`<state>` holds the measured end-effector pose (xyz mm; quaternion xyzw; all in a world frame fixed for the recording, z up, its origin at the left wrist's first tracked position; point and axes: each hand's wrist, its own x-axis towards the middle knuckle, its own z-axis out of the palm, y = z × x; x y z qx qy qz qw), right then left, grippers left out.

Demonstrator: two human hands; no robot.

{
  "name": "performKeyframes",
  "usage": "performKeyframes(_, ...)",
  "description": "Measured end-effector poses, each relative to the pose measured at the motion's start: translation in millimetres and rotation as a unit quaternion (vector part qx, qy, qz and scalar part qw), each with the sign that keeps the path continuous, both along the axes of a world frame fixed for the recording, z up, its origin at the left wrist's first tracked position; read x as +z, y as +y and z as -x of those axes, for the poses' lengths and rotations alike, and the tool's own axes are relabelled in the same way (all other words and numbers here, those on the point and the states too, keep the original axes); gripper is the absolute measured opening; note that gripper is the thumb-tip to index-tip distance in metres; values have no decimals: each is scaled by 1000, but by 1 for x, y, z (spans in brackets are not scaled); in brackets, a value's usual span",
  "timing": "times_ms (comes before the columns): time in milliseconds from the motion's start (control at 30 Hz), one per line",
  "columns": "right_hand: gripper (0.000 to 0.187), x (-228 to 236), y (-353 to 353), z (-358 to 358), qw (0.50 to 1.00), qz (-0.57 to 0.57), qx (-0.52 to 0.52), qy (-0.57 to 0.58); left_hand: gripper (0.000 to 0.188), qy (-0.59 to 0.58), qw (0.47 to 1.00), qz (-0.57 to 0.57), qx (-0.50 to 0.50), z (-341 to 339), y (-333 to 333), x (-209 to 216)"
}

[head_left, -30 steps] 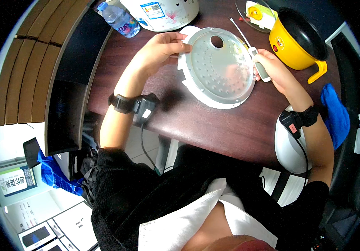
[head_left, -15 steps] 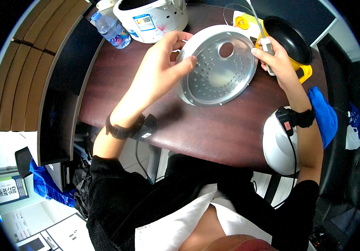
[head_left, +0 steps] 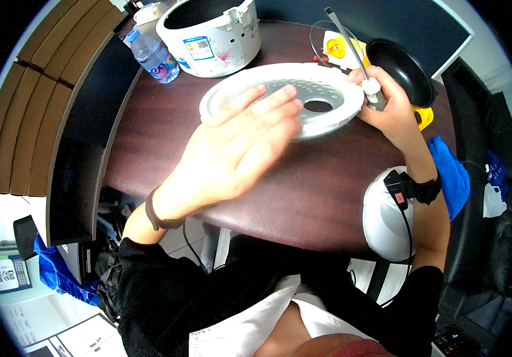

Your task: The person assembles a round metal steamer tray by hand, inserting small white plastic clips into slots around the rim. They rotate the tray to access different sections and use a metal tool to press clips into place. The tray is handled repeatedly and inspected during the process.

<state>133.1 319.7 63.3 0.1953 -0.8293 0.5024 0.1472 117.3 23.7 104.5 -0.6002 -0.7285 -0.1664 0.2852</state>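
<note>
A round rice cooker lid point(head_left: 226, 83) with a white rim and a dimpled metal inner plate is held tilted above the brown table. A dark round hole shows in the plate's near part. My left hand point(head_left: 241, 140) is open, fingers stretched out flat over the lid's near left side, slightly blurred; I cannot tell whether it touches. At the lid's right edge, my right hand point(head_left: 395, 110) is closed around a screwdriver point(head_left: 373, 94) with a pale handle and a long thin shaft pointing up. Its fingers also appear to meet the lid's rim.
A white flowered rice cooker body point(head_left: 211, 44) and a water bottle point(head_left: 152, 56) stand at the back left. Toward the back right are a black pan point(head_left: 401, 68) and a yellow round part point(head_left: 338, 49). A white domed piece point(head_left: 384, 220) and a blue cloth point(head_left: 449, 178) lie right.
The lid has turned, its hole moving from the far side to the near side, and it lies flatter. My left hand has let go of the rim, fingers now extended.
</note>
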Motion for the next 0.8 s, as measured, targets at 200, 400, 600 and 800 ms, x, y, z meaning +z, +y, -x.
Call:
performKeyframes(200, 39, 14, -3, -6, 944, -140, -70, 291, 16, 92, 995, -34, -12, 1, -5, 1)
performKeyframes(400, 40, 19, -8, -14, 922, -153, -117, 337, 17, 110, 992, -65, -3, 4, -8, 9)
performKeyframes(600, 38, 15, -5, -12, 902, -168, -165, 362, 42, 152, 984, -97, 1, 8, -8, 2)
performKeyframes(800, 36, 14, 0, -15, 880, -185, -183, 398, 28, 118, 991, -58, -38, 15, 1, 7)
